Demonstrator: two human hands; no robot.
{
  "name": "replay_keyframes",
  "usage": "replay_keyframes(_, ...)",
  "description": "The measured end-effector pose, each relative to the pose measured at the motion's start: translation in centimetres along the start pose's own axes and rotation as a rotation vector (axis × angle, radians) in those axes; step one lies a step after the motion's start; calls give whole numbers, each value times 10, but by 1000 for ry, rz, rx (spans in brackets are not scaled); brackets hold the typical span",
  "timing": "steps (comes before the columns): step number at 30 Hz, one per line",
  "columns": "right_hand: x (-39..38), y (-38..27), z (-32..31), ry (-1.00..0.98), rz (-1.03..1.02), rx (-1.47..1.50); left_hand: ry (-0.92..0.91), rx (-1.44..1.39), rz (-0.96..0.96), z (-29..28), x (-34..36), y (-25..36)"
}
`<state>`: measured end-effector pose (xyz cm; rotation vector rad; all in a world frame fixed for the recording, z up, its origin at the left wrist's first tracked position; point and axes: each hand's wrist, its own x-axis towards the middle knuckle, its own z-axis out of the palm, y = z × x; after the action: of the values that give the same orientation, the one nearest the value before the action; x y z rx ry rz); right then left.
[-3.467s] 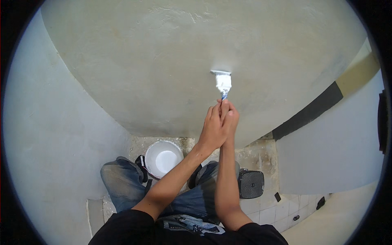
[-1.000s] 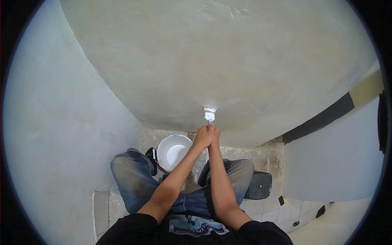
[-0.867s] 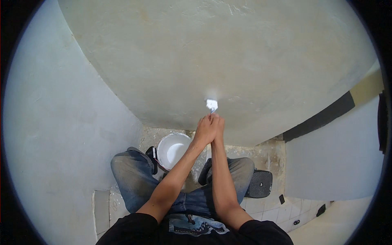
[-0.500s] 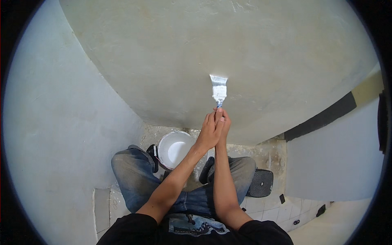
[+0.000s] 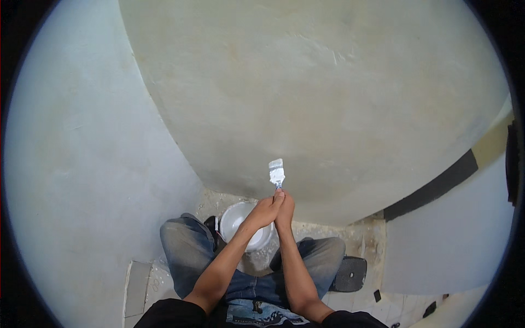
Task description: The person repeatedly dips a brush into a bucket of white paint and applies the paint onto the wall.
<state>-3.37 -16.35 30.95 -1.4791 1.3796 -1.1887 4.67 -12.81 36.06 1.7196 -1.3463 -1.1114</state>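
A paintbrush [image 5: 276, 174] with white paint on its bristles and ferrule points up in front of the beige-grey wall [image 5: 328, 109]. Both of my hands are wrapped together round its handle. My left hand [image 5: 264, 211] lies over the near side, its thumb along the handle. My right hand [image 5: 285, 211] closes round it from the right, its fingers partly hidden. Whether the bristles touch the wall I cannot tell. Below my hands stands a white bucket [image 5: 234, 217], partly covered by my left forearm; its inside looks white.
A pale bluish wall [image 5: 82, 153] rises on the left and meets the beige-grey wall at a corner. Paint-spotted floor [image 5: 350, 232] lies below, with a dark perforated stool top [image 5: 350, 274] by my right knee. A dark band [image 5: 432, 183] runs along the right wall.
The view has tilted upward, so the walls and bucket sit lower in it. Both hands and the brush have come down closer to the bucket, still gripping together.
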Motion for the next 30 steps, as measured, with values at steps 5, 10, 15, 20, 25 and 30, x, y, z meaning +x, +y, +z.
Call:
replay_keyframes(5,2,-133,-16,-12,-259,-79,79,-264,281,-65,-27,74)
replay_keyframes(10,23,-222,-2,148,-616,-196,247,-347,428,-117,-42,147)
replay_keyframes(15,50,-287,36,128,-643,-380,494,-436,533,-166,-16,161)
replay_keyframes(20,33,-274,66,50,-501,-570,403,-306,316,-187,-12,115)
replay_keyframes(25,24,-258,62,-44,-397,-670,348,-307,293,-182,-31,102)
replay_keyframes(30,51,-305,39,-26,-565,-586,223,-343,473,-210,-32,148)
